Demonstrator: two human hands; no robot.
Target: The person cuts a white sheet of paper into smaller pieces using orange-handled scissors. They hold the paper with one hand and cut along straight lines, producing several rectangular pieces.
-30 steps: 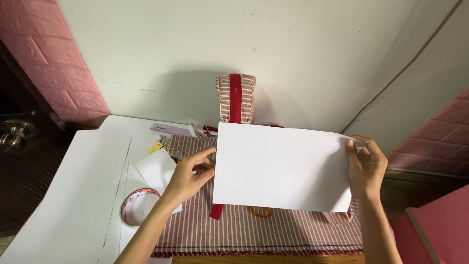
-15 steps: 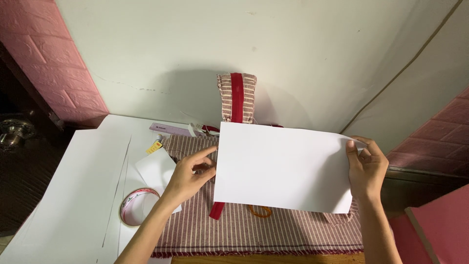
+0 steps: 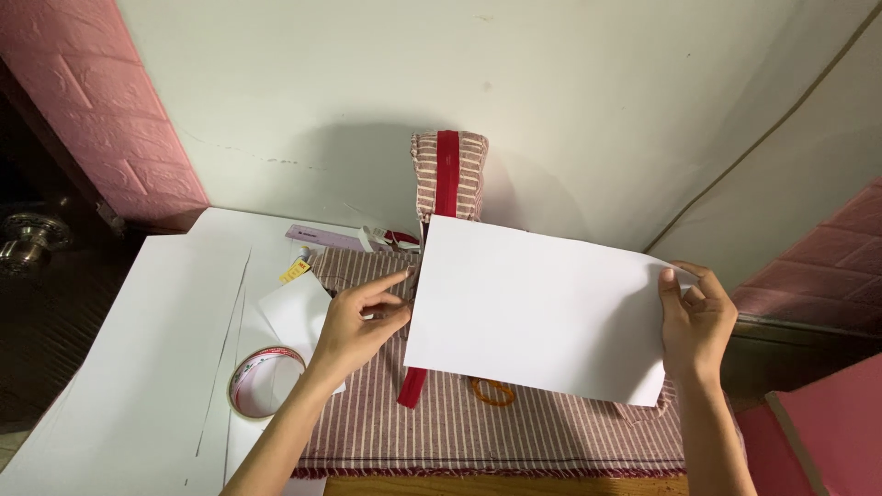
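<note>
Both hands (image 3: 363, 321) unmoved on paper (image 3: 537, 308)

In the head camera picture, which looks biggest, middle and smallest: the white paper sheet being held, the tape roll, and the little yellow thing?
Largest to smallest:
1. White paper sheet, held by both hands and raised nearer the camera, so it may look extra big.
2. Tape roll on the table.
3. Small yellow thing, clearly the smallest.

Left hand (image 3: 356, 323) fingers extended, right hand (image 3: 695, 321) seemingly pinching, forearms raised
</note>
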